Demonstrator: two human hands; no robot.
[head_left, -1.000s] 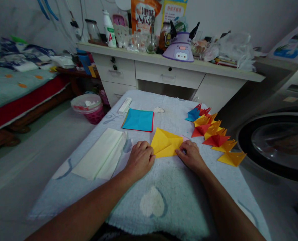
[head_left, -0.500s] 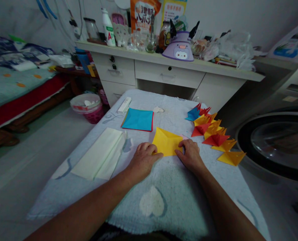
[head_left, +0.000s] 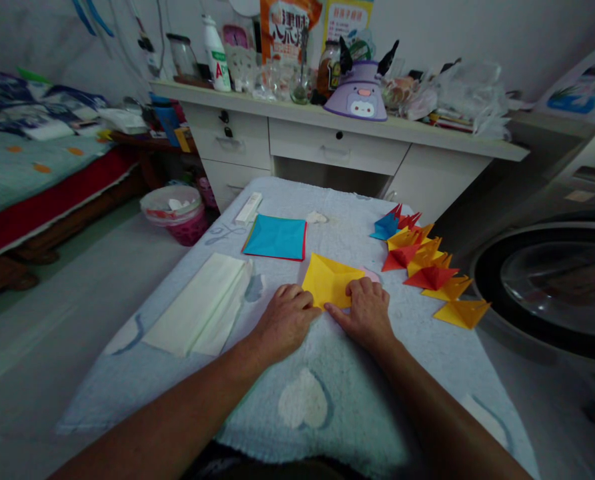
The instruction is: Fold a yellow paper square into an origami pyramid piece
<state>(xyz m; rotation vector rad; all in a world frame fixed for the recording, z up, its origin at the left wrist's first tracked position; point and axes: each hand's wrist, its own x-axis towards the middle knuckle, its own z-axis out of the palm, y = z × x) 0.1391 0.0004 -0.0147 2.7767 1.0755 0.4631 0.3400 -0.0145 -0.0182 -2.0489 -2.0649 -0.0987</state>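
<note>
A yellow sheet of origami paper (head_left: 330,279) with fold creases lies on the cloth-covered table, its near edge under my fingers. My left hand (head_left: 290,317) is closed on its lower left corner, fingers curled and thumb pressed close. Across the right part of the sheet rests my right hand (head_left: 365,307), its thumb stretched toward the left thumb along the near edge and its fingers bent on the paper. Beyond the sheet sits a stack of square paper (head_left: 276,237), blue on top with red showing beneath. Folded paper cranes (head_left: 431,277), yellow, red and blue, line the right side.
A pale folded cloth or tissue (head_left: 200,307) lies left of my arms, and a small white box (head_left: 249,208) near the table's far left. A cluttered white desk (head_left: 335,141) stands behind, a pink bin (head_left: 182,223) on the left floor, a washing machine (head_left: 552,267) at right.
My right hand has slid left over the yellow paper, bringing its thumb close to my left one. The left hand has barely shifted, staying at the lower left corner.
</note>
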